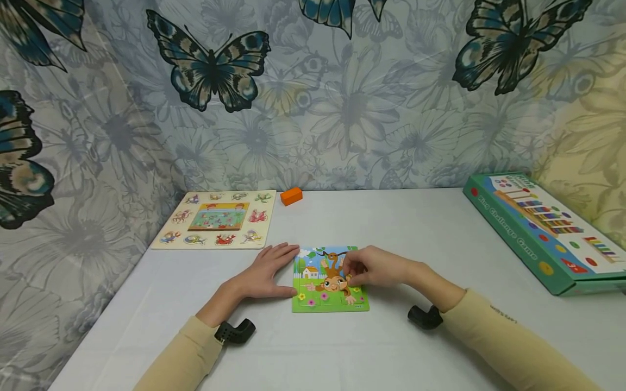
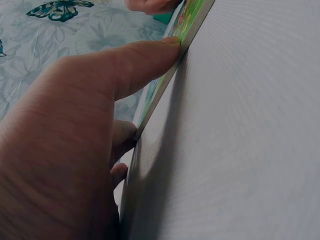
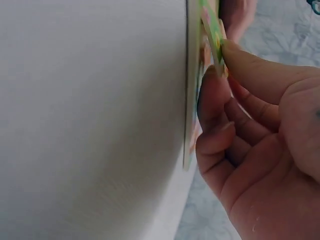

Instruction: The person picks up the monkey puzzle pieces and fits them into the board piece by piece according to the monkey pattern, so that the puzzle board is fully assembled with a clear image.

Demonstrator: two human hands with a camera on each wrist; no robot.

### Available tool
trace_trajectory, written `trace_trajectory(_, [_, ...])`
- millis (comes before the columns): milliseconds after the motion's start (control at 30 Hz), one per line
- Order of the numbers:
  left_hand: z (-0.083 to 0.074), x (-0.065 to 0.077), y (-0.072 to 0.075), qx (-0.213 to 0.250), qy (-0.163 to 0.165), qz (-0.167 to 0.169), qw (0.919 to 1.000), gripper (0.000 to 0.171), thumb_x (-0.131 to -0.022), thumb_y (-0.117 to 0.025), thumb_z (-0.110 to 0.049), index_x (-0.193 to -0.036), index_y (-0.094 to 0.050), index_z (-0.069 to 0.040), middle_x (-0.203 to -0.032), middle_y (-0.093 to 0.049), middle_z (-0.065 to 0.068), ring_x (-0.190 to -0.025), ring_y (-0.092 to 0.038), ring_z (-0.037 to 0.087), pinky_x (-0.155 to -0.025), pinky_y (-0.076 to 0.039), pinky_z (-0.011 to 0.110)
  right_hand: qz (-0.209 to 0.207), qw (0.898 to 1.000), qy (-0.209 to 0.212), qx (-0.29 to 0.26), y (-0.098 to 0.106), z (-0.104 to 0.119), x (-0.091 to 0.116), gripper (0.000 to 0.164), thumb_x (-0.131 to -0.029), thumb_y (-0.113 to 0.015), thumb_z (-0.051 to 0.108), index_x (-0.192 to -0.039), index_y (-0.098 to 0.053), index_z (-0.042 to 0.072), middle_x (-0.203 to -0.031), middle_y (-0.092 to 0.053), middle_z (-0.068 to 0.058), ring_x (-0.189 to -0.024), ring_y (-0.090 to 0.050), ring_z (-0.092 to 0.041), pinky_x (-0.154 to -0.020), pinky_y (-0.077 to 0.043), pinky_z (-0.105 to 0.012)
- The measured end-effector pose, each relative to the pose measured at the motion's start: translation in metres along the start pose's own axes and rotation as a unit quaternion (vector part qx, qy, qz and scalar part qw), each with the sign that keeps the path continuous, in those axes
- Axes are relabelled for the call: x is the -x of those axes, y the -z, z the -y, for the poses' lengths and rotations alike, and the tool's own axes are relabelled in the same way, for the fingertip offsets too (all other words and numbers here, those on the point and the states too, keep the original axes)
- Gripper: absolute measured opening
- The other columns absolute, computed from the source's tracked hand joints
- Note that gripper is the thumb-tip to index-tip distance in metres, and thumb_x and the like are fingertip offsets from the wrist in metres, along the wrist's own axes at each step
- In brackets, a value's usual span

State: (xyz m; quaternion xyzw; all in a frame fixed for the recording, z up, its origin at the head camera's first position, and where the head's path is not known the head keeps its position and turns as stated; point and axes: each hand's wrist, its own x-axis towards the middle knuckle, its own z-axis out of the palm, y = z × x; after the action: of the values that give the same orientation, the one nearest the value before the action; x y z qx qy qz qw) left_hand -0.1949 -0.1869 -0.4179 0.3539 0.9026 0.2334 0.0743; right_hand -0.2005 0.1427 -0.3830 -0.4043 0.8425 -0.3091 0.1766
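Note:
A square monkey jigsaw puzzle [image 1: 313, 304] lies flat on the white table in the head view. My left hand [image 1: 264, 275] rests at its left side with fingers spread, and in the left wrist view the thumb [image 2: 145, 62] touches the puzzle's edge. Over the puzzle's right part, my right hand [image 1: 381, 267] pinches a thin puzzle piece [image 3: 214, 37] between thumb and fingertips. In the right wrist view that green piece stands tilted up from the board. The fingers cover part of the puzzle's right side in the head view.
Behind the left hand lies a larger cream board with sea-animal pictures [image 1: 168, 222]. An orange block [image 1: 292, 196] sits beside that board's far right corner. A green game box [image 1: 518, 244] stands at the right. Butterfly-patterned cloth [image 1: 352, 136] hangs along the table's back.

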Motion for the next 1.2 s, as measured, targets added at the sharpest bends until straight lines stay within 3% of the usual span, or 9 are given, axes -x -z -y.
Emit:
trace_trajectory(367, [0.001,0.0,-0.002,-0.003,-0.004,-0.002,1.0,0.094,-0.086,-0.073,-0.049,-0.157,-0.034,-0.004,-0.162,-0.03,0.009,-0.151,-0.017,0.033,-0.12,-0.006,0.057,0.001,0.998,0.025,0.061,-0.01,0.002,0.0,0.02,-0.088,-0.082,0.025,-0.097,-0.067,0.016,-0.097,-0.055,0.007,-0.079,-0.052,-0.009,-0.071,-0.05,-0.024])
trace_trajectory(1200, [0.003,-0.001,-0.003,-0.005,-0.006,-0.003,1.0,0.095,-0.085,-0.073,-0.049,-0.158,-0.033,-0.005,-0.163,-0.029,0.009,-0.152,-0.016,0.032,-0.12,-0.005,0.056,0.01,0.999,0.022,0.044,-0.009,0.008,0.003,0.02,-0.087,-0.082,0.021,-0.101,-0.07,0.015,-0.097,-0.061,0.008,-0.083,-0.056,-0.008,-0.075,-0.052,-0.025])
